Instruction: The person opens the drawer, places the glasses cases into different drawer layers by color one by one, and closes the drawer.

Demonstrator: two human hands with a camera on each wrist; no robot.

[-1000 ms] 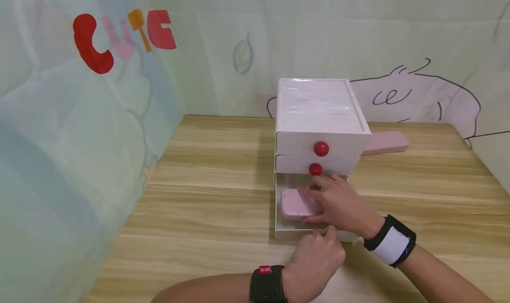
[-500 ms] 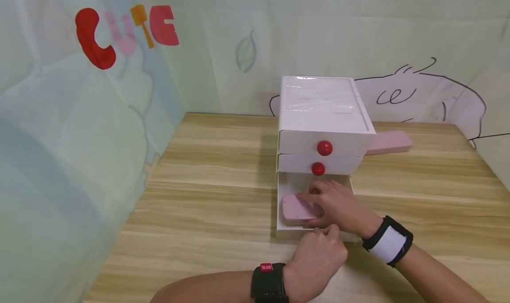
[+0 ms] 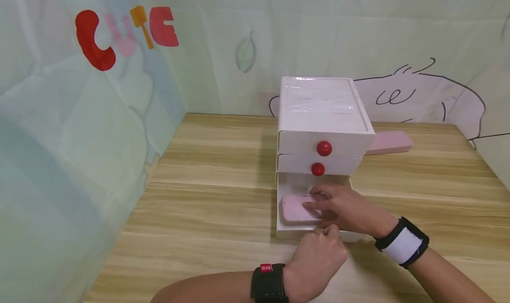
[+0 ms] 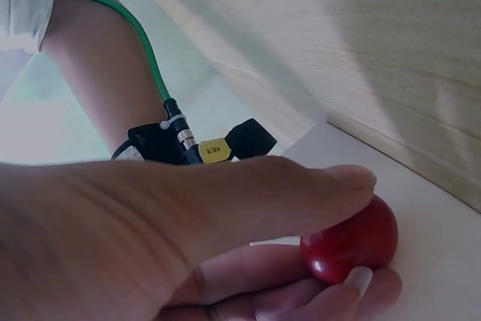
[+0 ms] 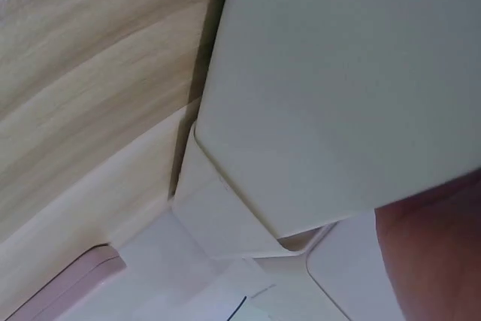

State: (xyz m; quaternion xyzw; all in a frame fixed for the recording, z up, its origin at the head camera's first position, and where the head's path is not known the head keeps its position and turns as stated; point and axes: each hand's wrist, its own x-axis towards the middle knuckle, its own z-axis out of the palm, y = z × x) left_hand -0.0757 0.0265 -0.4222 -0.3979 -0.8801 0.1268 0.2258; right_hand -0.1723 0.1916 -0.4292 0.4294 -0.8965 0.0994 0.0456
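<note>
A white cabinet (image 3: 326, 103) stands on the table, its bottom drawer (image 3: 288, 184) pulled out. Inside that drawer, towards the front, lies a pink rounded case (image 3: 294, 209). My left hand (image 3: 318, 258) is at the drawer front; in the left wrist view its thumb and fingers pinch a red knob (image 4: 353, 242). My right hand (image 3: 352, 210) reaches over the drawer's right side, its fingers loosely bent over the right end of the case, which they partly cover. Its thumb is mostly hidden. The right wrist view shows only an edge of that hand (image 5: 436, 253) beside a pale drawer wall (image 5: 338, 95).
Two upper drawers with red knobs (image 3: 324, 148) are shut. A long pink box (image 3: 390, 142) lies on the wooden table (image 3: 207, 196) behind the cabinet's right side. Printed cloth walls (image 3: 215, 41) border the table at the left and back.
The case has shifted slightly towards the drawer front. My right hand has loosened its grip on it and drawn a little to the right. My left hand stays at the knob.
</note>
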